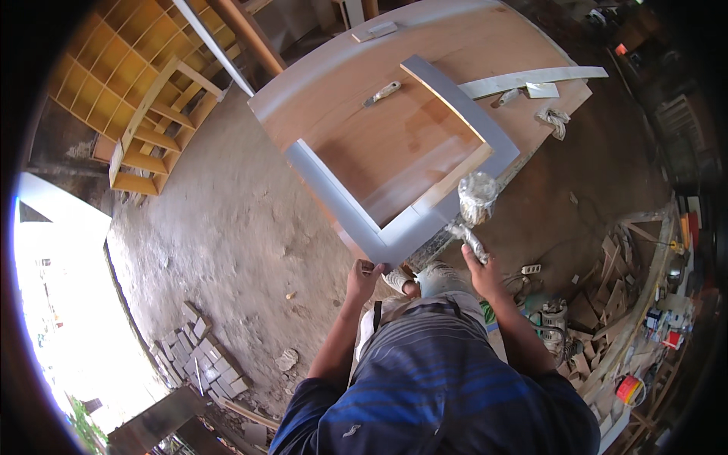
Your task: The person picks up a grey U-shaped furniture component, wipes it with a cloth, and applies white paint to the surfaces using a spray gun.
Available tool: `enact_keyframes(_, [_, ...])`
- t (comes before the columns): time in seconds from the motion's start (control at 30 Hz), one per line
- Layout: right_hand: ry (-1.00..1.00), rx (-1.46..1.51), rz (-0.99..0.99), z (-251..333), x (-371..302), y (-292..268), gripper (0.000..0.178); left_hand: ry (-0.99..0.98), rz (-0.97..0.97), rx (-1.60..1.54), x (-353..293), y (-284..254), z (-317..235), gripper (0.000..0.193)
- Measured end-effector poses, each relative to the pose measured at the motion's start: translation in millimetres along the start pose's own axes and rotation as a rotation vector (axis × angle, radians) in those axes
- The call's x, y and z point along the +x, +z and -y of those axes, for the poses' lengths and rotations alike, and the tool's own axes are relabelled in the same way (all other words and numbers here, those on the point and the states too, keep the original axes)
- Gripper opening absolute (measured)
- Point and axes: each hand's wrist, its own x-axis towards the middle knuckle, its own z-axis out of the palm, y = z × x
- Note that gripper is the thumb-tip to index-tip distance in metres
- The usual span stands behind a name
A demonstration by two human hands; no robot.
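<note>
My right hand is closed round the handle of a paint-smeared spray gun. Its cup stands on top, crusted with pale paint. A faint pale mist shows left of the gun, over a three-sided wooden frame. The frame is mostly grey-white, with a strip of bare wood along its inner edge on the right. My left hand grips the frame's near corner, fingers partly hidden. The frame rests on a large plywood board. A putty knife lies farther back on the board.
A curved white strip and a crumpled rag lie at the board's right side. Yellow wooden shelving stands far left. Stacked blocks sit on the floor lower left. Wood offcuts and a power strip lie to the right.
</note>
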Motion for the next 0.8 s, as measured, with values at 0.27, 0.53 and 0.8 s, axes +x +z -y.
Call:
enact_keyframes(0.27, [-0.023,-0.216,-0.228,-21,45,-37,0.042,0.009,0.041,0.062,5,-6,5,0.044])
enact_keyframes(0.53, [0.033,-0.223,-0.262,13,45,-35,0.045,-0.007,0.046,0.106,8,-7,10,0.045])
enact_keyframes(0.8, [0.243,0.061,0.183,33,10,-7,0.039,-0.006,0.041,0.073,11,-5,21,0.044])
